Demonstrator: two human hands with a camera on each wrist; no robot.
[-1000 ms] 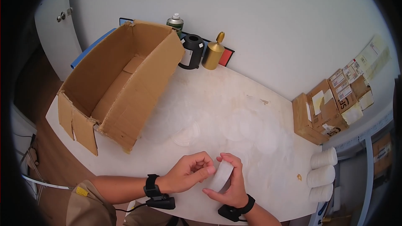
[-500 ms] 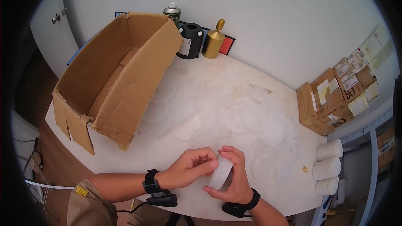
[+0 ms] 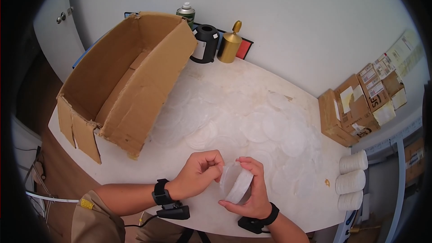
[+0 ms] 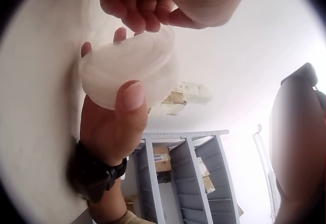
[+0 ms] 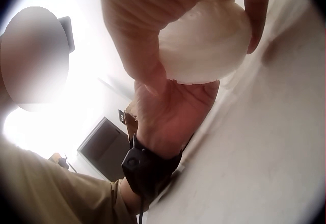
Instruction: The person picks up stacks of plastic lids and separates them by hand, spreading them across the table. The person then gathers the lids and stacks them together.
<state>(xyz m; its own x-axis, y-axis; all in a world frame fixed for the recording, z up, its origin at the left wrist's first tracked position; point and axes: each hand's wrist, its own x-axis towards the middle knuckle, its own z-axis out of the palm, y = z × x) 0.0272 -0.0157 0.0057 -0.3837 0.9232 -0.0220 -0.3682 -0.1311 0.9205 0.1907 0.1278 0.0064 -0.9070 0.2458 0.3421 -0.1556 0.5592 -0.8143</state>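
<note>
Over the near part of the table, my right hand grips a thick stack of translucent white round discs by its edge, thumb below and fingers above. My left hand, fingers curled, pinches the rim of one thin disc, which leans away from the stack's face. In the left wrist view the left fingertips are at the upper edge of the stack, with the right thumb across its lower side. The right wrist view shows the underside of the stack.
Many loose translucent discs lie spread over the white table. An open cardboard box stands at left. Behind are a spray can, a black canister and a gold container. White disc stacks stand at the right edge.
My left hand has drawn slightly left from the stack, and a thin disc now tilts away between the hands. The right hand keeps its grip. The head view has shifted a little.
</note>
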